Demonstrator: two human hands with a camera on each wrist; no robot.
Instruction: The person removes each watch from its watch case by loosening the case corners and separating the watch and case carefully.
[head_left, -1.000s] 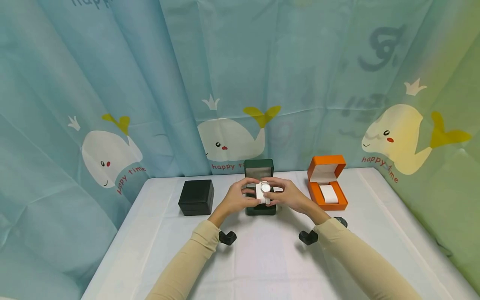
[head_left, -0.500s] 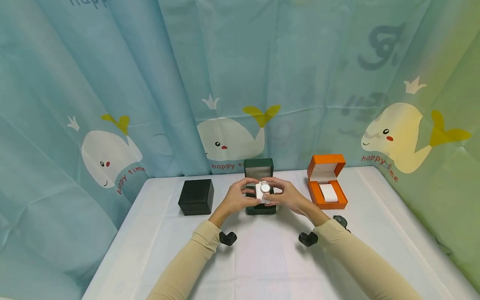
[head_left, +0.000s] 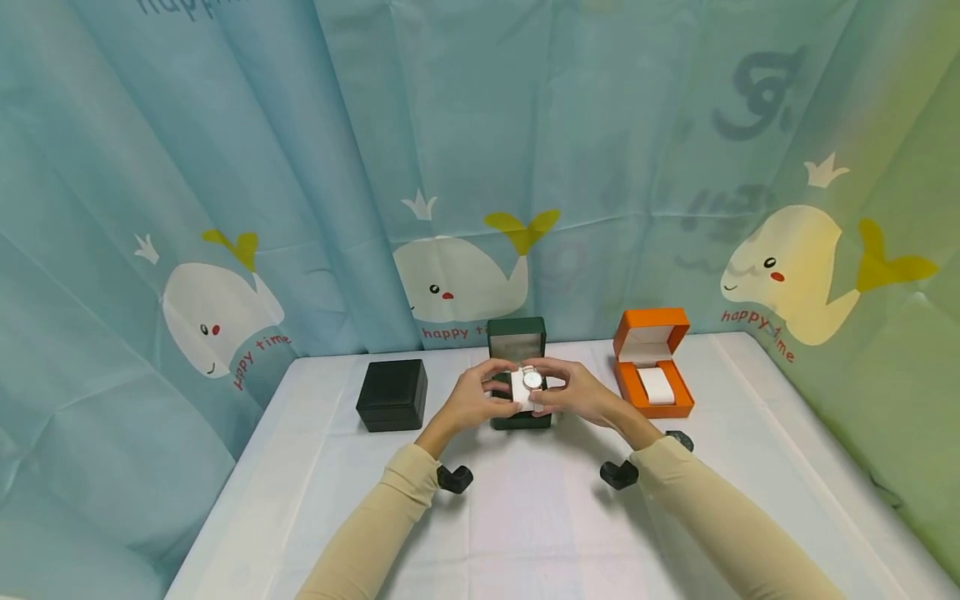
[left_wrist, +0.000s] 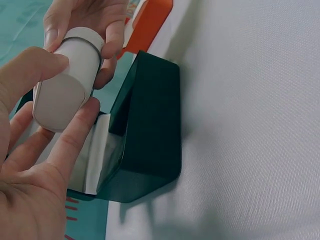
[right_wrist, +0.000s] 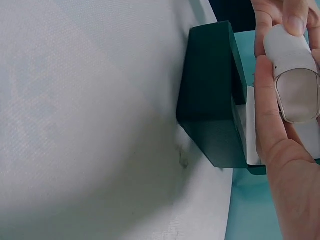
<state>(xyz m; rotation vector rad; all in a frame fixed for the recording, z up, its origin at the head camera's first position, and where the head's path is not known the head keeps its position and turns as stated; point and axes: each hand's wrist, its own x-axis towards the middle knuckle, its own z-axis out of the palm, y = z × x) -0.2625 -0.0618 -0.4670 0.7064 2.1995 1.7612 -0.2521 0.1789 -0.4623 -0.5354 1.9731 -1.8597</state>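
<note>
A white watch cushion (head_left: 517, 386) is held up in front of the green watch box (head_left: 517, 327), whose lid stands raised. My left hand (head_left: 477, 397) pinches the cushion's left end between thumb and fingers; its bare end (left_wrist: 60, 102) faces the left wrist view. Around the cushion's right end goes a watch (head_left: 532, 380) with a pale round dial and a white strap. My right hand (head_left: 583, 392) grips this watch and the cushion from the right, fingers above and thumb below. In the right wrist view the strap (right_wrist: 281, 102) loops round the cushion's end.
A closed black box (head_left: 392, 395) stands to the left on the white-covered table (head_left: 517, 533). At the right is an open orange watch box (head_left: 654, 367) with a white cushion (head_left: 657, 387) inside. A dark watch (head_left: 681, 439) lies partly behind the right sleeve (head_left: 720, 508).
The watch and cushion have come slightly lower, and my right thumb has shifted down along the watch. Both hands stay in front of the green box.
</note>
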